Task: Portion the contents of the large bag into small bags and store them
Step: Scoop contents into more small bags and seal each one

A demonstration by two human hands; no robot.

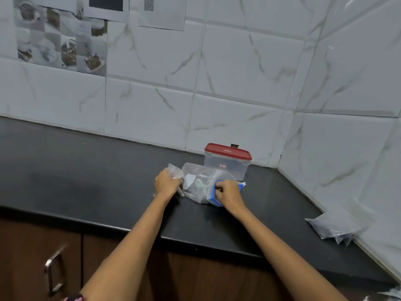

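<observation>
I am looking down from the head camera at a black countertop (86,181) that runs into a corner of white marbled wall tiles (238,83). My landmark is a clear plastic container (226,168) with a red lid (227,151), standing on the counter against the back wall.

Just in front of the container lies the large bag (201,183), clear plastic with a blue sealing strip at its right end and something dark inside. It rests on its side on the counter, touching or nearly touching the container's front.

My left hand (167,184), in front and to the left of the container, is curled around a small bag (175,171) of clear plastic, whose top sticks up above the fist, right beside the large bag's left end.

My right hand (229,194), directly in front of the container, has its fingers curled and pinching the large bag's blue end.

Well to the right of the container and nearer me, a filled clear bag (332,228) of dark contents leans where the counter meets the side wall.

Below the counter edge, far left of the container, is a brown cabinet door (32,257) with a metal handle (53,272).
</observation>
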